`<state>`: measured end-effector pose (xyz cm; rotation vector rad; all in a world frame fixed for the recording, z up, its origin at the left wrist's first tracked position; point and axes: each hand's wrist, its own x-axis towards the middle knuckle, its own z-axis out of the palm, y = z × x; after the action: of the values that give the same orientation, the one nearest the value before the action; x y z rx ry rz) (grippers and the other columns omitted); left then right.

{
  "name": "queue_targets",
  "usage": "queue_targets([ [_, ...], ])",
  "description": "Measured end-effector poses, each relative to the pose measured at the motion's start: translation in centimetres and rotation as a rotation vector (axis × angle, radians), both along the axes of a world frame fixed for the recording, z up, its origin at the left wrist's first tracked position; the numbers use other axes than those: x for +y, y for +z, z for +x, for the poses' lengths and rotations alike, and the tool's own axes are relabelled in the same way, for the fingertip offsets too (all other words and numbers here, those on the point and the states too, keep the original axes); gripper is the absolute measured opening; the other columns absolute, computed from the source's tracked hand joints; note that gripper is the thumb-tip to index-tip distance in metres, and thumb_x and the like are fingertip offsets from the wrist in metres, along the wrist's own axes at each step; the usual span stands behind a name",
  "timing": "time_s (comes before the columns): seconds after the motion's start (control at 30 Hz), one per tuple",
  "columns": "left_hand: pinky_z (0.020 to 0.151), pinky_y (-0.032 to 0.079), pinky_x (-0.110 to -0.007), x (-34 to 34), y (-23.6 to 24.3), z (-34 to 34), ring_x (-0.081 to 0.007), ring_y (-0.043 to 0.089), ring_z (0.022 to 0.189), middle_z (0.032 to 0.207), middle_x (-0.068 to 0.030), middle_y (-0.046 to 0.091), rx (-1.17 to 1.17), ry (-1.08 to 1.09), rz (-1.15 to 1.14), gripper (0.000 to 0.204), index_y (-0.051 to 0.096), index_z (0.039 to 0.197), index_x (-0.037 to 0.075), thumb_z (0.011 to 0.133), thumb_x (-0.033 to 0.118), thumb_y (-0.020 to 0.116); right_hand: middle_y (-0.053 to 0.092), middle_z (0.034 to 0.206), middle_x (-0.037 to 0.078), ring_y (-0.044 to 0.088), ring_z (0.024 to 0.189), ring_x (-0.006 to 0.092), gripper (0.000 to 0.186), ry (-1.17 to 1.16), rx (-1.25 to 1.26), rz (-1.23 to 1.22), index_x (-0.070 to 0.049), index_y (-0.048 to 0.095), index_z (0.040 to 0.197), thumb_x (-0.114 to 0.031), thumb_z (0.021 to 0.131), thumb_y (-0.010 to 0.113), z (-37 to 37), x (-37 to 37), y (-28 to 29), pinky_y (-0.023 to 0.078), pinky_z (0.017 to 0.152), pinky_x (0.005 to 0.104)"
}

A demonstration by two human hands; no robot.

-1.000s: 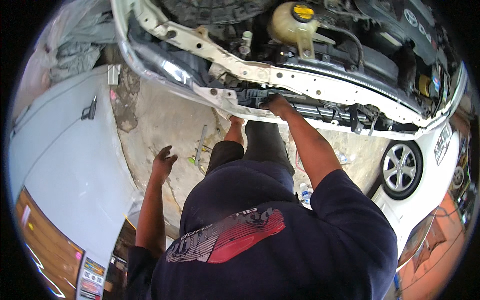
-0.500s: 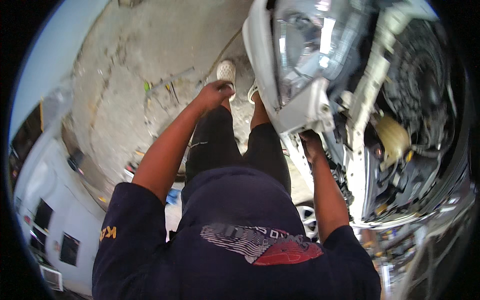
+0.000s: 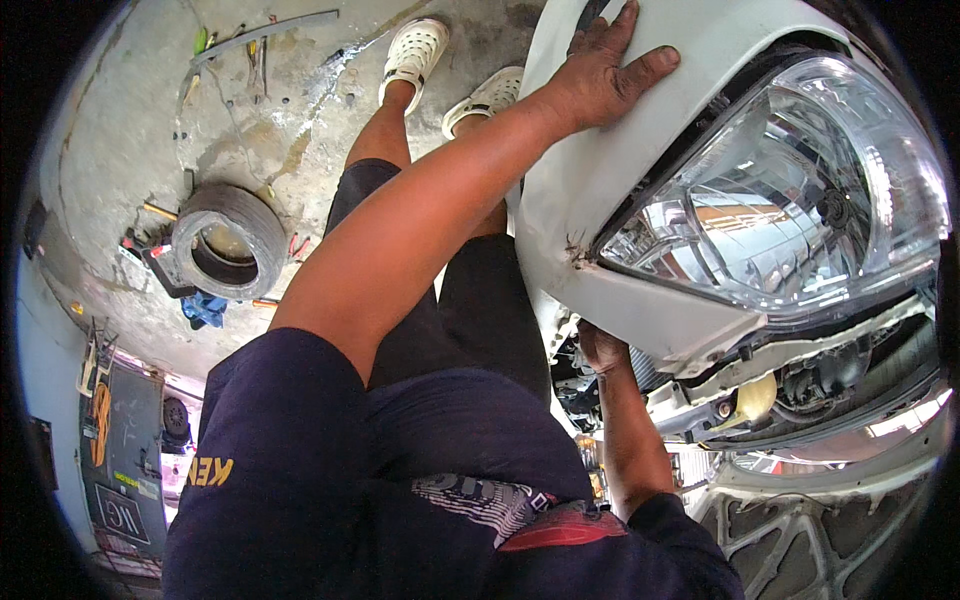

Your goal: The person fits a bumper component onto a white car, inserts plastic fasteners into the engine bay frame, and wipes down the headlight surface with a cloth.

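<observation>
My left hand point(image 3: 607, 82) lies on the white car body panel point(image 3: 590, 190), its thumb and fingers spread and nothing in its grasp. Set in the panel's opening is a large clear headlight point(image 3: 790, 200). Near the headlight's lower corner, the panel has a small damaged spot point(image 3: 578, 250). Under the panel's lower edge, my right hand point(image 3: 603, 350) reaches in beside dark parts; the panel hides its fingers, so I cannot make out whether they grip anything.
Right of my right hand, the engine bay holds a yellowish plastic tank point(image 3: 755, 398). A raised hood point(image 3: 800, 540) shows its ribbed underside at lower right. On the concrete floor at left lie a tyre point(image 3: 229, 241), a blue cloth point(image 3: 204, 309), several tools and a long strip point(image 3: 265, 32).
My left hand has gone from above the floor to the white panel, spreading its fingers there. The panel and headlight now appear larger and closer. My right hand is still at the panel's lower edge.
</observation>
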<state>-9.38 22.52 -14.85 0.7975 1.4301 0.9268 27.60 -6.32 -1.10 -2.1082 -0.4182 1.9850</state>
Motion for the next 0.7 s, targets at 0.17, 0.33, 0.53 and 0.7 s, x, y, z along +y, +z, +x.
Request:
queue_targets([
  [0.17,0.126,0.012,-0.052,0.4,2.5,1.4,-0.05,0.014,0.154,0.163,-0.0354,0.02,-0.004,0.02,-0.046,0.098,0.009,0.166,0.012,0.097,0.077,0.034,0.063,0.139,0.005,0.054,0.133,0.0192,0.061,-0.335,0.187,-0.101,-0.01,0.059,0.137,-0.031,0.085,0.083,-4.7,2.3,2.1,0.037,0.117,0.0383],
  [0.33,0.122,0.014,-0.062,0.2,4.1,2.4,-0.0518,0.015,0.153,0.162,-0.0334,0.023,0.103,0.049,-0.156,0.097,0.017,0.164,0.015,0.095,0.079,0.037,0.061,0.141,0.004,0.051,0.135,0.0202,0.061,-0.192,0.129,-0.115,-0.012,0.058,0.138,-0.04,0.088,0.08,-2.7,0.9,1.4,0.033,0.119,0.0412],
  [0.53,0.122,0.011,-0.065,0.3,4.3,3.1,-0.0601,0.012,0.15,0.159,-0.0383,0.024,0.109,0.062,-0.102,0.096,0.018,0.164,0.015,0.096,0.08,0.031,0.06,0.141,0.005,0.051,0.136,0.02,0.057,-0.198,0.063,-0.17,-0.012,0.058,0.138,-0.036,0.09,0.078,1.7,-1.5,1.1,0.033,0.119,0.0414],
  [0.7,0.124,0.012,-0.057,-0.1,3.5,3.3,-0.0594,0.013,0.15,0.16,-0.0384,0.024,0.102,0.052,-0.084,0.092,0.017,0.164,0.012,0.099,0.075,0.031,0.06,0.141,0.006,0.05,0.136,0.0203,0.055,-0.413,0.146,-0.218,-0.012,0.058,0.138,-0.035,0.092,0.076,-1.2,0.6,1.5,0.036,0.117,0.04],
])
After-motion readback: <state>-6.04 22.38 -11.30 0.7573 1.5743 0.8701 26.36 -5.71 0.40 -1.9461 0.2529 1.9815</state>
